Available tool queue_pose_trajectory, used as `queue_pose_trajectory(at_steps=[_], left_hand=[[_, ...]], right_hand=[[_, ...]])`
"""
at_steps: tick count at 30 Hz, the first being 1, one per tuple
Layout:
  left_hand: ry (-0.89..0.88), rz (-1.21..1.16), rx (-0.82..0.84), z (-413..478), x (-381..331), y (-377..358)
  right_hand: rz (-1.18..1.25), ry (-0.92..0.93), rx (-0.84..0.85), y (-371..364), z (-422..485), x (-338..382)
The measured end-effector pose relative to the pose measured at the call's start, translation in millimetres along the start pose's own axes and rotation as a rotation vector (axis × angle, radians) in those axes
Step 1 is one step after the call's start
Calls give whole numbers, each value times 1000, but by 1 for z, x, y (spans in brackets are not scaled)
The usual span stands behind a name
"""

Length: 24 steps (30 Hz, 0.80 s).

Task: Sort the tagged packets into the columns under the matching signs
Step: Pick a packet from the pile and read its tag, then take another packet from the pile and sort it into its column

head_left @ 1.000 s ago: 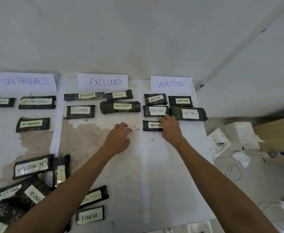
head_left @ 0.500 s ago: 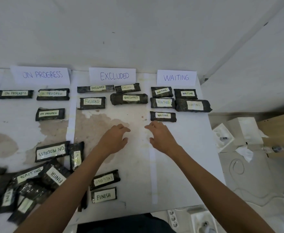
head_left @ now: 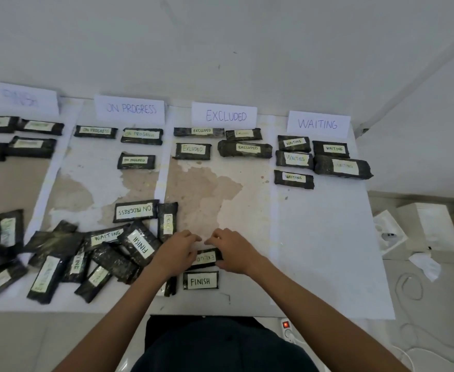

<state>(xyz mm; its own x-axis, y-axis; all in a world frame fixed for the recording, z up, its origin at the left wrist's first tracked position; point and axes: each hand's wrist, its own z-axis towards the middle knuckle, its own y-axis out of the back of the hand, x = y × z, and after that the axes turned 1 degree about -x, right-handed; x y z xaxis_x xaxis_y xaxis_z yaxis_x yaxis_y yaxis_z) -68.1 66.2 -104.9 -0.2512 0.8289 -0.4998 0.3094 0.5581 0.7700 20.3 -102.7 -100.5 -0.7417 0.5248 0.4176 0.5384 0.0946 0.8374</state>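
Observation:
Four paper signs stand along the wall: a blurred one [head_left: 21,99], ON PROGRESS [head_left: 130,108], EXCLUDED [head_left: 226,116] and WAITING [head_left: 317,124]. Black packets with white tags lie in columns under each sign. An unsorted pile [head_left: 86,253] sits at the near left, with an upside-down ON PROGRESS packet [head_left: 136,210] beside it. My left hand [head_left: 176,252] and my right hand [head_left: 235,251] hold the two ends of an upside-down EXCLUDED packet [head_left: 205,257] near the table's front edge. A FINISH packet [head_left: 200,281] lies just below it.
White paper strips [head_left: 161,178] divide the columns on the stained table [head_left: 207,200]. A power strip with a lit red switch [head_left: 286,324] sits at the near edge. White boxes [head_left: 422,226], crumpled paper and a cable loop [head_left: 408,287] lie on the floor to the right.
Both hands drew back from the WAITING column to the near edge and took hold of the EXCLUDED packet. The view shifted left, bringing the leftmost column into sight.

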Motion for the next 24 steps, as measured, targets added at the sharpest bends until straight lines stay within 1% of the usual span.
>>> queue_pose_trajectory(at_steps=[4, 7, 9, 13, 15, 16, 19, 22, 24], left_hand=[[29, 57, 19, -10, 3, -11], [38, 116, 2, -13, 1, -16], [42, 146, 1, -13, -1, -18], [26, 208, 0, -11, -8, -20], [23, 183, -8, -10, -11, -20], [31, 126, -23, -9, -13, -20], [93, -194, -74, -7, -16, -15], [182, -418, -96, -4, -21, -7], [235, -543, -115, 0, -27, -3]], right_hand=[[-119, 32, 53, -14, 5, 9], [-103, 18, 41, -15, 6, 9], [-12, -20, 20, -13, 6, 7], [284, -186, 36, 0, 3, 3], [444, -251, 17, 5, 0, -2], [526, -281, -10, 8, -2, -4], [745, -378, -133, 20, -4, -9], [946, -568, -250, 34, -4, -10], [1062, -688, -243, 38, -5, -11]])
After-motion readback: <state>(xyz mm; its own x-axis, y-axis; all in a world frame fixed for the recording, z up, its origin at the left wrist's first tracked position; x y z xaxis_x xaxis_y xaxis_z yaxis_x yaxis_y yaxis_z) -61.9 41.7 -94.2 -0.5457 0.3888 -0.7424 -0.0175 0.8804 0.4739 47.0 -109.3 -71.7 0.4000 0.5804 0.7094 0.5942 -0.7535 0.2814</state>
